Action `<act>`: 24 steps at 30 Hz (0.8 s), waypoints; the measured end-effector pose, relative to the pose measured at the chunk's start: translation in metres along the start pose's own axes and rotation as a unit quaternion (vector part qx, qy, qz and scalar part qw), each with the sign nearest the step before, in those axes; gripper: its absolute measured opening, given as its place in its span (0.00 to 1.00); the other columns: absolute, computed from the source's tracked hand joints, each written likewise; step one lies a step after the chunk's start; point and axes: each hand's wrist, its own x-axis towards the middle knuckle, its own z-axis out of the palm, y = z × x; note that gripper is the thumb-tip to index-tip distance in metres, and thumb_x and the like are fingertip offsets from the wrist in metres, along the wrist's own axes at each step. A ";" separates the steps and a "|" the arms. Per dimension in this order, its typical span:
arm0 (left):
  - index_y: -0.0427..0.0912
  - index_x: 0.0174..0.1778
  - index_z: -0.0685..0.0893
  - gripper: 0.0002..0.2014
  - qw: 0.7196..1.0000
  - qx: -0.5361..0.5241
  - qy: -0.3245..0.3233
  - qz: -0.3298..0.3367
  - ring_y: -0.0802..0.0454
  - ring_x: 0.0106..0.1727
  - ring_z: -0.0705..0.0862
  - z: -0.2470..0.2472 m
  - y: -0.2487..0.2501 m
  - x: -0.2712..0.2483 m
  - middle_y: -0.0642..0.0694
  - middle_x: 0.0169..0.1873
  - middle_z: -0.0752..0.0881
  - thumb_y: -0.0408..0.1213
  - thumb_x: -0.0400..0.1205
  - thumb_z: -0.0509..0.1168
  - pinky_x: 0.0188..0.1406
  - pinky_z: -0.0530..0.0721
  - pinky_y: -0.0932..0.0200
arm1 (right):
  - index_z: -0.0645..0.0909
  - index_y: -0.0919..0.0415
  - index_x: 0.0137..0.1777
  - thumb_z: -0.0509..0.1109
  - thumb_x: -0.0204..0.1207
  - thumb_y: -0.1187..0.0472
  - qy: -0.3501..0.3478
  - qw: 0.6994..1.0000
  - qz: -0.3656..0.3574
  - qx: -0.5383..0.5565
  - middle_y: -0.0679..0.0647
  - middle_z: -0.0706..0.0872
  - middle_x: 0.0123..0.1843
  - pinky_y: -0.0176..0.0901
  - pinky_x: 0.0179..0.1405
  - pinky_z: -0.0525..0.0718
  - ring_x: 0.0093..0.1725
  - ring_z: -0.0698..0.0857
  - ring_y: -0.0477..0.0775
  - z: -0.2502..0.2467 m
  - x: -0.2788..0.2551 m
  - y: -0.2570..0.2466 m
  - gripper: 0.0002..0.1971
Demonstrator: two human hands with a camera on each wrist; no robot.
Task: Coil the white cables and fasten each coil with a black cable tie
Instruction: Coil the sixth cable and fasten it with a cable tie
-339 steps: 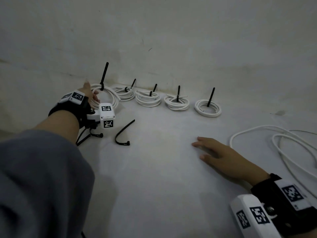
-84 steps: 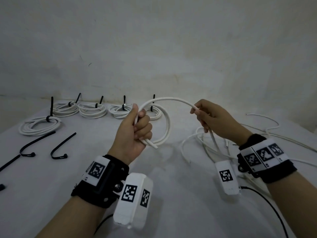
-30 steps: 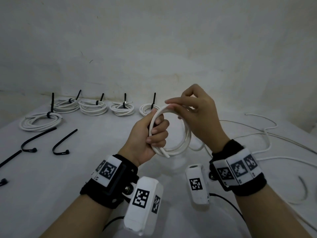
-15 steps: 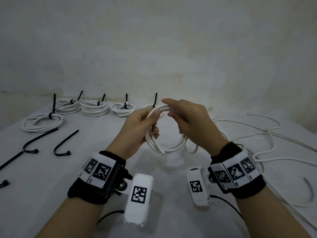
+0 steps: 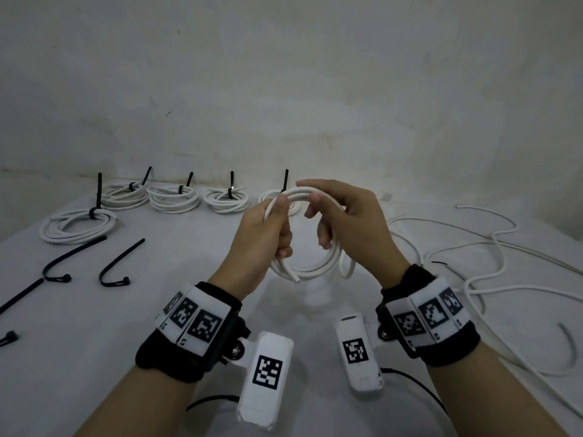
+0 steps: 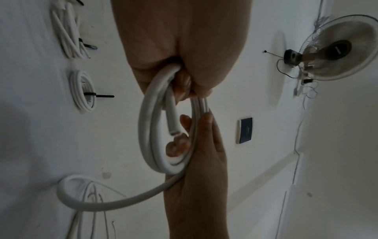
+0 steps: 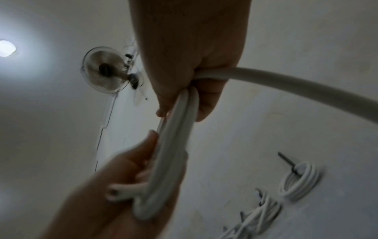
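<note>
I hold a partly wound white cable coil (image 5: pixel 310 269) upright above the table, between both hands. My left hand (image 5: pixel 277 228) grips its left side, thumb pressed on the top turns; the cut end (image 5: pixel 295 279) pokes out below. My right hand (image 5: pixel 334 216) curls round the coil's right side. In the left wrist view the coil (image 6: pixel 147 129) hangs from my left hand (image 6: pixel 184 77), with the right hand (image 6: pixel 204 145) behind. The right wrist view shows the unwound cable (image 7: pixel 306 85) running out of my right hand (image 7: pixel 184 97).
Several tied coils (image 5: pixel 173 200) line the wall, one more at the far left (image 5: pixel 79 222). Loose black cable ties (image 5: pixel 121 263) lie on the left of the table. Loose white cables (image 5: pixel 473 247) sprawl on the right. A wall fan (image 6: pixel 337 48) hangs overhead.
Since one loop 2.8 s ago the coil has gained turns. Over the last second my right hand laid cable onto the coil's top and slid to its right side; the left thumb clamps it.
</note>
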 end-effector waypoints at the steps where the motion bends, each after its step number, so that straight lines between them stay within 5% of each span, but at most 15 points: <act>1: 0.45 0.35 0.72 0.16 1.000 -0.003 0.005 0.002 0.62 0.18 0.62 0.000 0.000 0.000 0.58 0.18 0.65 0.43 0.88 0.52 0.18 0.66 0.68 | 0.84 0.56 0.59 0.65 0.83 0.62 -0.009 0.996 0.059 0.072 0.52 0.79 0.29 0.35 0.21 0.75 0.18 0.75 0.47 0.002 -0.002 -0.001 0.10; 5: 0.44 0.34 0.71 0.16 1.000 -0.015 0.013 0.003 0.62 0.18 0.60 0.001 0.000 0.001 0.57 0.18 0.64 0.43 0.88 0.52 0.16 0.63 0.68 | 0.81 0.64 0.53 0.61 0.76 0.43 -0.048 0.944 0.209 0.252 0.47 0.61 0.22 0.33 0.18 0.63 0.18 0.61 0.43 0.007 -0.008 -0.003 0.23; 8: 0.44 0.33 0.67 0.17 1.000 -0.013 -0.002 -0.006 0.61 0.18 0.60 0.004 0.000 0.000 0.57 0.19 0.63 0.45 0.88 0.52 0.17 0.63 0.67 | 0.77 0.61 0.39 0.56 0.69 0.34 -0.064 0.916 0.256 0.303 0.47 0.57 0.21 0.33 0.17 0.60 0.17 0.58 0.42 0.001 -0.011 -0.006 0.27; 11: 0.44 0.34 0.65 0.16 1.000 -0.002 -0.022 -0.014 0.60 0.18 0.60 0.007 -0.004 -0.002 0.57 0.19 0.63 0.44 0.88 0.52 0.17 0.63 0.66 | 0.67 0.57 0.30 0.56 0.75 0.35 -0.048 0.890 0.296 0.343 0.46 0.57 0.20 0.34 0.14 0.58 0.16 0.55 0.43 -0.001 -0.015 -0.004 0.26; 14: 0.43 0.37 0.67 0.16 0.998 -0.007 -0.057 -0.032 0.59 0.20 0.62 0.009 -0.003 -0.003 0.54 0.21 0.64 0.47 0.88 0.50 0.21 0.68 0.66 | 0.61 0.55 0.29 0.57 0.82 0.42 0.004 0.898 0.302 0.321 0.46 0.55 0.20 0.34 0.15 0.54 0.16 0.53 0.44 0.000 -0.018 -0.002 0.24; 19: 0.40 0.43 0.80 0.33 0.973 0.062 -0.044 -0.220 0.53 0.28 0.77 -0.005 -0.005 0.002 0.46 0.30 0.79 0.65 0.82 0.42 0.26 0.78 0.62 | 0.59 0.54 0.28 0.58 0.83 0.44 0.100 0.879 0.287 0.368 0.46 0.54 0.18 0.32 0.13 0.53 0.15 0.52 0.44 -0.003 -0.018 -0.004 0.24; 22: 0.36 0.55 0.78 0.22 0.912 0.222 -0.115 -0.327 0.49 0.32 0.81 -0.010 -0.016 -0.005 0.39 0.41 0.82 0.53 0.86 0.53 0.33 0.85 0.56 | 0.59 0.54 0.28 0.58 0.83 0.44 0.136 0.868 0.281 0.386 0.46 0.54 0.18 0.31 0.12 0.54 0.15 0.53 0.44 -0.003 -0.019 -0.007 0.24; 24: 0.33 0.60 0.76 0.18 0.908 0.214 -0.144 -0.330 0.50 0.31 0.85 -0.005 -0.024 -0.009 0.39 0.42 0.85 0.46 0.86 0.58 0.30 0.86 0.58 | 0.59 0.54 0.28 0.57 0.83 0.45 0.146 0.864 0.278 0.394 0.46 0.54 0.18 0.30 0.13 0.54 0.15 0.52 0.43 -0.001 -0.020 -0.009 0.24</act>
